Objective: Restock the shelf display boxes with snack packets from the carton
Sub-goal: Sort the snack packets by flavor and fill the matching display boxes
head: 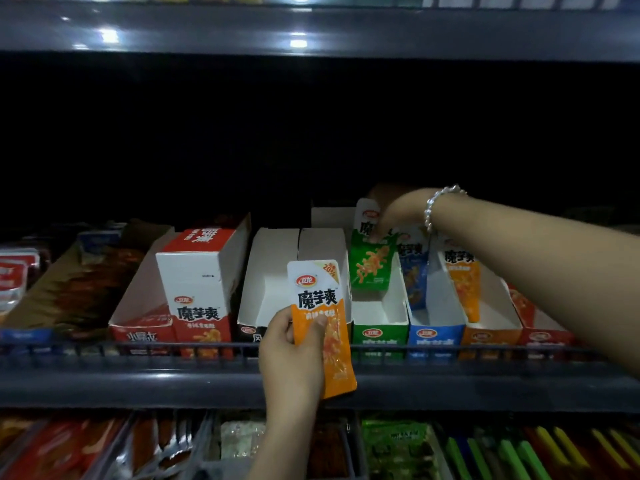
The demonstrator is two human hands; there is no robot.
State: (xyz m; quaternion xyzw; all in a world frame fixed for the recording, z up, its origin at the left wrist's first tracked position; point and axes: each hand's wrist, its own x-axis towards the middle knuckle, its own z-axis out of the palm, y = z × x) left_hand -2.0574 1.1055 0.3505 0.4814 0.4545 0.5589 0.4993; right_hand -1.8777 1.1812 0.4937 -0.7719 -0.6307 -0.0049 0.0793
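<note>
Snack packets part-stocked: right hand point(388, 216) pinches a green packet point(372, 263) standing in the green display box point(379, 336), left hand point(294, 355) grips an orange packet point(323, 327) before the shelf; most boxes look sparsely filled.

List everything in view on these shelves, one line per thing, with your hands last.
orange packet: one, orange and white, held in front of the shelf rail
green packet: one, green, upright in the green box
green box: one, middle shelf
blue box: one, right of the green box
orange box: one, right of the blue box
white box: one, looks empty, left of centre
red carton: one, red and white, standing at left
bracelet: one, pale beads, right wrist
left hand: grip on the orange packet
right hand: grip on the green packet's top
</note>
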